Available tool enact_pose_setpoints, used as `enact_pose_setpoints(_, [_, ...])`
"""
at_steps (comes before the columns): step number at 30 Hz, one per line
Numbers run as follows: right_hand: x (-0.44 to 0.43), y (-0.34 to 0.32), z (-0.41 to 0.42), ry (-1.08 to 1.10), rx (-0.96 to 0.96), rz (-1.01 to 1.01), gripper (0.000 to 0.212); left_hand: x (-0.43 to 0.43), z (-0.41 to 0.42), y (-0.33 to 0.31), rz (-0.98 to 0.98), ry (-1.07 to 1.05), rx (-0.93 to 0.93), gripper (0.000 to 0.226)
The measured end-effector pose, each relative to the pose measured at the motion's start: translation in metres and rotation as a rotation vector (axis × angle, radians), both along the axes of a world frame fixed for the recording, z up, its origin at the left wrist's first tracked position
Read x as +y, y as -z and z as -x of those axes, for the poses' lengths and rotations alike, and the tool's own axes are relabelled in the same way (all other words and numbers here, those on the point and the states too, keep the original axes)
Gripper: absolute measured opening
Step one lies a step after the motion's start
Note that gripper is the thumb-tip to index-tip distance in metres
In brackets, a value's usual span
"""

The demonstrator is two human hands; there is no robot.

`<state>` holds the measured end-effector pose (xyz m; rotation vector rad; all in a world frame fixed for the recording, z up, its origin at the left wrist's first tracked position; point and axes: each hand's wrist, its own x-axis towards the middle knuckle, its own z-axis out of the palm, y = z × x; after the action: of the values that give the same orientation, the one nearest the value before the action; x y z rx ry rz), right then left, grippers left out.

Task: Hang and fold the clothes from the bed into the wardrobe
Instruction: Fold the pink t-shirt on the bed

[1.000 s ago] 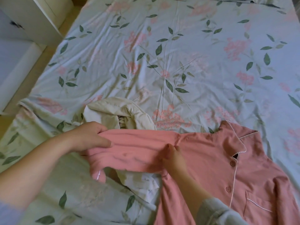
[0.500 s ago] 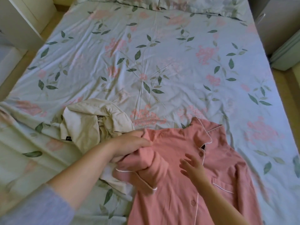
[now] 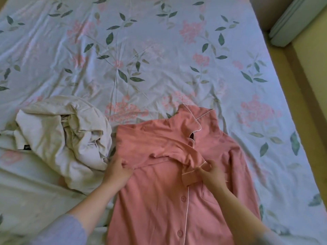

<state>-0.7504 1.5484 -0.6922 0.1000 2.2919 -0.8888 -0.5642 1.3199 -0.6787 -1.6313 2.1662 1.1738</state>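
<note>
Pink button-up shirt (image 3: 155,206) lies face up on the floral bed sheet (image 3: 159,50), near side of the bed, right of centre, collar (image 3: 192,114) pointing away, hem running off the bottom of the frame. One shirt sleeve (image 3: 166,149) is folded across the chest, with its white-piped cuff (image 3: 190,178) ending at the button placket. Left hand (image 3: 117,171) has fingers curled, pinching the folded cloth at the shirt's left side edge. Right hand (image 3: 211,174) pinches the cuff between thumb and fingers, cuff lifted a little off the shirt front. The shirt's other sleeve lies straight down along the garment's right side, well inside the bed edge. Crumpled cream garment (image 3: 62,135) sits just left of the shirt, touching or nearly touching its shoulder edge, with the left hand right beside its lower folds. Far half of the sheet is wrinkled cloth only, with open space beyond the collar. Right bed edge runs diagonally down the frame, with a strip of yellowish floor (image 3: 311,71) beyond it and a pale slab-like object (image 3: 293,18) in the top right corner.
</note>
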Motion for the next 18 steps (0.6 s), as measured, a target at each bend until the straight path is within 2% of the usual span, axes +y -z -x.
enact_pose_setpoints(2, [-0.001,0.006,0.003,0.069,0.029,0.04,0.038,0.004,-0.008,0.013,-0.015,0.035,0.012,0.033])
enact_pose_setpoints(4, [0.0,0.01,0.009,0.242,0.03,0.16,0.03,0.009,-0.012,0.024,-0.01,0.07,0.042,0.037])
enact_pose_setpoints(7, [0.01,0.009,0.026,0.543,0.069,0.333,0.034,0.014,-0.014,0.032,0.056,0.116,0.085,0.039])
enact_pose_setpoints(9, [0.021,0.01,0.04,0.632,0.126,0.324,0.035,0.015,-0.014,0.036,0.139,0.095,0.064,0.043])
enact_pose_setpoints(10, [0.027,0.012,0.044,0.634,0.088,0.341,0.034,0.014,-0.015,0.038,0.195,0.064,0.023,0.047])
enact_pose_setpoints(12, [0.035,0.017,0.045,0.57,-0.145,0.416,0.029,0.01,-0.018,0.041,0.269,0.001,-0.068,0.053])
enact_pose_setpoints(14, [0.044,0.024,0.039,0.392,-0.243,0.311,0.027,0.006,-0.02,0.044,0.236,-0.037,-0.099,0.058])
enact_pose_setpoints(16, [0.051,0.031,0.038,0.228,-0.078,0.153,0.018,0.003,-0.021,0.046,0.175,-0.039,-0.085,0.059])
enact_pose_setpoints(18, [0.05,0.032,0.04,0.162,0.111,0.092,0.018,0.001,-0.023,0.049,0.166,-0.044,-0.074,0.057])
